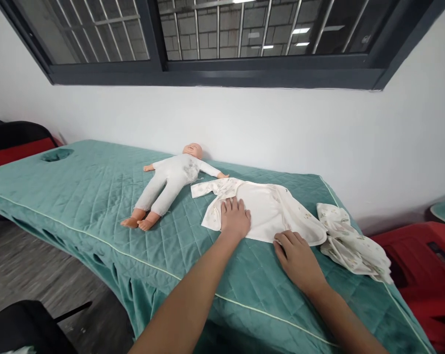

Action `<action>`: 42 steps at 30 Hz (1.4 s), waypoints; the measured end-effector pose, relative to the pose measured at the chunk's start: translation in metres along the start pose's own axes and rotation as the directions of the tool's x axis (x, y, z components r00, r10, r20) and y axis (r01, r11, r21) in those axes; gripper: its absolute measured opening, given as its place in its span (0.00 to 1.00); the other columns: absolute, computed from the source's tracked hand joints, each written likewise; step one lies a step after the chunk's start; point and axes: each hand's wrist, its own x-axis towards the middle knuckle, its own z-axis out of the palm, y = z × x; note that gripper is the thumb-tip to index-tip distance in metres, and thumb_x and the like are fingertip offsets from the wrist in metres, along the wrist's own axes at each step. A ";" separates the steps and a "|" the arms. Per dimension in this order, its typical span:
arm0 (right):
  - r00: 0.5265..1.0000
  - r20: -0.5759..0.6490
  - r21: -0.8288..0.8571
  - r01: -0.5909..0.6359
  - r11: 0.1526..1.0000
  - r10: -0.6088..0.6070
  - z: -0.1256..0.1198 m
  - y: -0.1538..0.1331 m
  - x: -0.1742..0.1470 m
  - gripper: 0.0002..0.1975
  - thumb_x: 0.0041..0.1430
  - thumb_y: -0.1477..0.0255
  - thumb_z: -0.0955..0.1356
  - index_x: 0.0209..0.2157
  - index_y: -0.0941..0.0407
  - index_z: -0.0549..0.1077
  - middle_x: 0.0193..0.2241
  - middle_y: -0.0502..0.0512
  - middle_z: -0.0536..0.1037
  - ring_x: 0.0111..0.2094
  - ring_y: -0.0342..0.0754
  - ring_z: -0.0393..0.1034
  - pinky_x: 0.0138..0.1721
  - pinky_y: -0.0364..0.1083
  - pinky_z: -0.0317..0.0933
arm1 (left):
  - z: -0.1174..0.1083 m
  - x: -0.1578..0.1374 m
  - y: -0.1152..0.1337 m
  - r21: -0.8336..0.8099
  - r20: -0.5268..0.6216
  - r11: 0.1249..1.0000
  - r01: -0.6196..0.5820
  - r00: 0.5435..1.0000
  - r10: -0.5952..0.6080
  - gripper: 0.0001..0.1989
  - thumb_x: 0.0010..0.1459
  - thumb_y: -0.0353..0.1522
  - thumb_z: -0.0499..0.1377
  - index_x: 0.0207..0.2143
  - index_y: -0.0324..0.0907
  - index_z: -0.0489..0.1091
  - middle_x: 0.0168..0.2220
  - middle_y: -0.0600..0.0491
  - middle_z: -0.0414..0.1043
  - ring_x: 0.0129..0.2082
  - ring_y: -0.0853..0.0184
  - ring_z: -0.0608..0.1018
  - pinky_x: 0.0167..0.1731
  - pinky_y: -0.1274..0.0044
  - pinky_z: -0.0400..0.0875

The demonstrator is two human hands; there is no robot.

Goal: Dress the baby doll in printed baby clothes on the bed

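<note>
A white baby garment (263, 204) with a small print lies spread on the green quilted bed cover (115, 182), one sleeve pointing left. My left hand (236, 218) rests flat on the garment's left part, fingers stretched out. At the garment's near edge is my right hand (296, 258), its fingers curled and pinching the hem by the look of it; the fingertips are partly hidden. Left of the garment a baby doll (174, 172) in a white cloth body lies on its back, its head toward the wall and its feet toward me.
A crumpled printed cloth (355, 243) lies at the bed's right end. Beyond that end stands a red plastic object (425, 265). A face hole (57, 155) opens in the bed's left part. A black chair (27, 327) is at the lower left. The wall with a barred window (222, 73) runs behind.
</note>
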 end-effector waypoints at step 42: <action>0.811 0.456 0.772 -0.565 0.291 0.366 0.065 -0.045 0.211 0.29 0.54 0.65 0.72 0.56 0.57 0.66 0.27 0.51 0.80 0.21 0.46 0.74 0.24 0.43 0.70 | -0.030 0.047 -0.114 -0.400 -0.106 0.905 0.147 0.973 -0.205 0.29 0.67 0.44 0.49 0.68 0.49 0.56 0.61 0.48 0.70 0.64 0.57 0.68 0.64 0.60 0.57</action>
